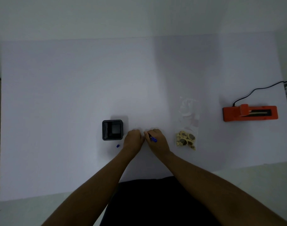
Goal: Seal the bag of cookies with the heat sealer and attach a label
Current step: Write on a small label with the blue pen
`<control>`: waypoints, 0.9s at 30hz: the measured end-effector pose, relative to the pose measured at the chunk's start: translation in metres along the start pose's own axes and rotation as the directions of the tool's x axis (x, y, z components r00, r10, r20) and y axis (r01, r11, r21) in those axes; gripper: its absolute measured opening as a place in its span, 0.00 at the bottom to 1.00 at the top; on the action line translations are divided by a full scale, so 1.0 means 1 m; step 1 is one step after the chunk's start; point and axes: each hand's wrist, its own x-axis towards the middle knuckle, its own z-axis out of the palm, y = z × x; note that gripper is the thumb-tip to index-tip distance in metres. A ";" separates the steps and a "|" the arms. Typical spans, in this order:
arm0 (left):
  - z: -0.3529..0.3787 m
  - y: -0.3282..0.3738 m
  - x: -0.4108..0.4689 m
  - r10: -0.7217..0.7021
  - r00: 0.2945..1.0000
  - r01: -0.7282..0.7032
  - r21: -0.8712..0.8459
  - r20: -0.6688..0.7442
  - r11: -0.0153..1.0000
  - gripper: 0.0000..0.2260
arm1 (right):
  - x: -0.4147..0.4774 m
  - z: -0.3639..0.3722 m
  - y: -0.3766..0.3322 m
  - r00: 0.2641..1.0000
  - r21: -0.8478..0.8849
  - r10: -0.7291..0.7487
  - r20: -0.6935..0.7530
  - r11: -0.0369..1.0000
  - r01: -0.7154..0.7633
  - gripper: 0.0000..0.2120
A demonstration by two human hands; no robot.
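— Two hands at work, close together near the middle of the table (74,95). The right hand (157,141) has its fingers (146,133) pinched round a blue pen (153,139), tip down. I'd say the label is being written.

— And the left hand (133,138)?

— Curled, knuckles up, touching the right one. It's probably pinning the label flat, but I can't see what the fingers hold; white on white, dim light.

— Any advice?

— Hold that label steady, write small, let the ink dry before sticking.

— Where's the bag of cookies (186,128)?

— Lying flat just right of the right hand, untouched, cookies bunched at its near end. The red heat sealer (250,112) sits well apart, far right, cord trailing off.

— Else?

— A black square holder (112,130) beside the left hand, the blue pen cap (117,146) near it. White sheet over the table, plain pale wall behind.
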 end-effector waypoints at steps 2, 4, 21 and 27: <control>0.000 0.001 0.000 -0.004 1.000 0.004 0.005 0.003 1.000 0.11 | 0.000 0.000 0.001 1.000 -0.014 -0.005 -0.008 1.000 0.005 0.12; -0.001 0.001 0.000 -0.001 1.000 0.001 0.009 0.001 1.000 0.11 | 0.000 0.000 0.002 1.000 -0.015 -0.006 -0.005 1.000 0.006 0.12; 0.002 -0.002 0.002 -0.004 1.000 0.004 0.016 0.009 1.000 0.09 | -0.005 0.001 0.005 0.996 0.021 -0.078 0.052 0.997 0.077 0.12; 0.003 -0.003 0.003 0.012 1.000 -0.013 0.080 0.018 0.997 0.05 | -0.003 -0.004 -0.003 0.979 -0.013 -0.201 0.017 0.979 0.201 0.16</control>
